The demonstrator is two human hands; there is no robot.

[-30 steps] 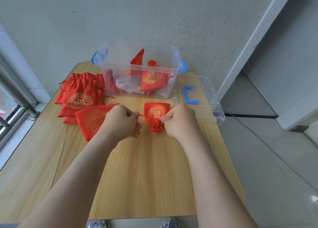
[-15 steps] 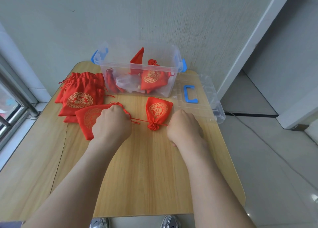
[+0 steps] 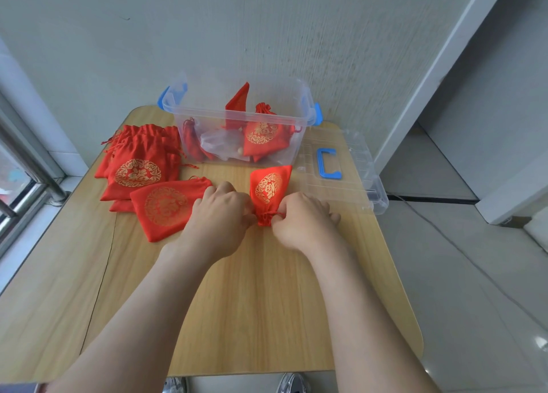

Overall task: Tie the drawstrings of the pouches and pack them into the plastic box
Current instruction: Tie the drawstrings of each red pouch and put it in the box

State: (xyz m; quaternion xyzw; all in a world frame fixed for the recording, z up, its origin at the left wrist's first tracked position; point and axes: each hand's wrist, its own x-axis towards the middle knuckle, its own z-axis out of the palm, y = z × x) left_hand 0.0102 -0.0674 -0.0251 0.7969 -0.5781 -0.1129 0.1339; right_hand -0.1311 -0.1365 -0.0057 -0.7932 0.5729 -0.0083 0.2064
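A small red pouch (image 3: 269,186) with a gold emblem lies on the wooden table (image 3: 252,288), its gathered neck pointing toward me. My left hand (image 3: 221,214) and my right hand (image 3: 302,219) meet at that neck, and each pinches the red drawstring there. The cords themselves are mostly hidden under my fingers. A clear plastic box (image 3: 237,119) with blue latches stands behind, holding several tied red pouches.
A flat open pouch (image 3: 166,207) lies just left of my left hand. A pile of red pouches (image 3: 138,161) sits at the table's left rear. The clear lid (image 3: 341,170) with a blue handle lies right of the box. A window rail runs along the left.
Half a second ago my hands were spread apart, pulling the drawstrings taut sideways. Both have now come back together at the pouch's cinched neck.
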